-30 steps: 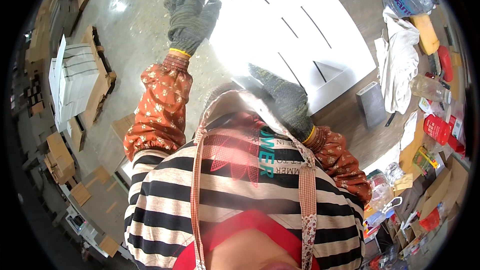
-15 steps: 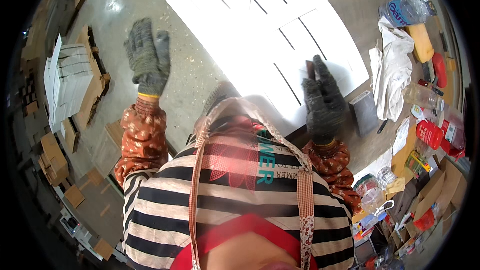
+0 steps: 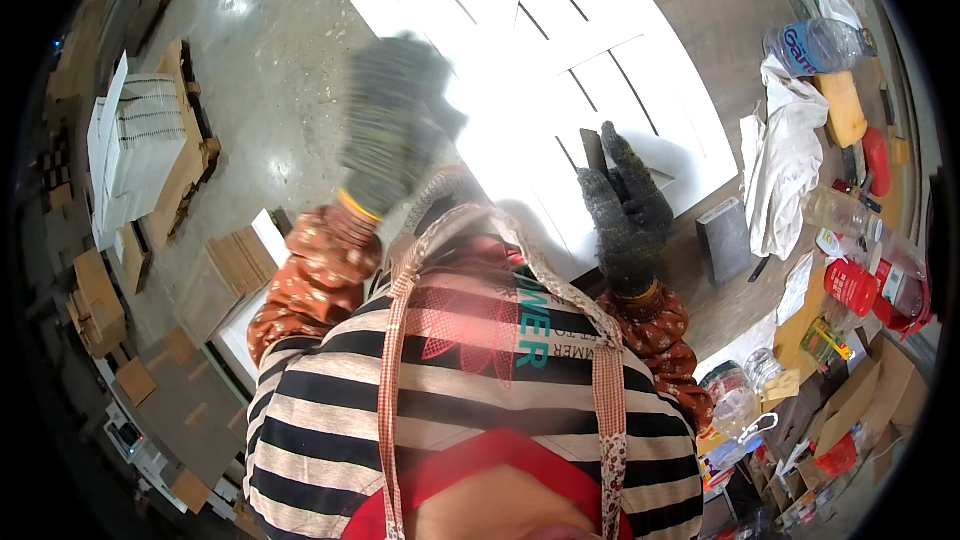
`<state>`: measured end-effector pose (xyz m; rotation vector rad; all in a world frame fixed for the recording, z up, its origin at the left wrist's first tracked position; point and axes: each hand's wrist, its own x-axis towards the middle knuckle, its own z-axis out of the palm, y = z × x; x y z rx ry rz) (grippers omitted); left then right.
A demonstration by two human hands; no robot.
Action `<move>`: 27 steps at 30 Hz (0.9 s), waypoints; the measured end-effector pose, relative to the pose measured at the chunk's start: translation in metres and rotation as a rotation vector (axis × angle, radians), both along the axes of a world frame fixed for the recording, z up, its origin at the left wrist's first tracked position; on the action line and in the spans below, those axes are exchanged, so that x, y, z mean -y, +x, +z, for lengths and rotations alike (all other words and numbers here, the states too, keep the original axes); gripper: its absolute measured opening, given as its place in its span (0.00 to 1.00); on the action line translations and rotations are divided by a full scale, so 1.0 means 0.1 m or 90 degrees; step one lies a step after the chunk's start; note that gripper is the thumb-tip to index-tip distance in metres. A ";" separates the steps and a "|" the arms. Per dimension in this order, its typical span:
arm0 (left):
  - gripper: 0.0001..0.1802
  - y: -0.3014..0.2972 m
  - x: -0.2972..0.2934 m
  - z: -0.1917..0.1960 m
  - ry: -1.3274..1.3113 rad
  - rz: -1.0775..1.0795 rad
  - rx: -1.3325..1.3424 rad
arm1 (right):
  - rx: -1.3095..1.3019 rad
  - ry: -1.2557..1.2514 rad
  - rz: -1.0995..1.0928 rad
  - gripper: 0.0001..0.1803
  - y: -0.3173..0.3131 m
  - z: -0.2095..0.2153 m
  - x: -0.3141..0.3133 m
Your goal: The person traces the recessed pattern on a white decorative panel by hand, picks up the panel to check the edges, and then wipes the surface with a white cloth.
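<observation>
Nothing sits in my left grip [image 3: 392,130]: that gloved hand is raised and blurred, fingers loosely spread over the left edge of the white slatted panel [image 3: 560,60]. Glossy, with grooved recesses, the panel lies flat on the brown worktop [image 3: 720,10]. Right grip [image 3: 625,205] rests flat on its near edge, fingers together.

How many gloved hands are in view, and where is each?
2. The left hand, blurred, is raised at the near left edge of the white panelled door. The right hand rests flat on the door's near right part. No other hands show.
</observation>
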<state>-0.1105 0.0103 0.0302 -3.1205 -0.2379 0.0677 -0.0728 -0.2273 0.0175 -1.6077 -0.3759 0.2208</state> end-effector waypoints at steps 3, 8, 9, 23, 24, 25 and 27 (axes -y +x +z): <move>0.27 -0.03 0.15 -0.17 -0.005 -0.245 0.168 | -0.123 -0.018 -0.032 0.24 -0.03 0.10 0.06; 0.28 -0.37 -0.81 -0.56 0.010 0.092 0.259 | 0.211 -0.325 -0.141 0.21 -0.19 -0.12 0.83; 0.28 -0.36 -0.81 -0.54 -0.098 0.155 0.283 | 0.006 -0.185 -0.211 0.22 -0.31 -0.10 0.98; 0.41 0.10 -0.48 -0.83 -0.730 0.357 0.322 | 0.452 -0.913 -0.175 0.30 0.04 0.09 1.62; 0.44 0.11 -0.46 -0.84 -0.810 0.340 0.315 | 0.549 -0.940 -0.144 0.30 0.04 0.06 1.68; 0.47 0.12 -0.42 -0.86 -0.893 0.321 0.303 | 0.471 -0.947 -0.141 0.33 0.05 0.10 1.64; 0.62 0.10 -0.33 -0.98 -0.510 0.320 0.310 | 0.315 -0.956 -0.139 0.39 0.15 0.18 1.51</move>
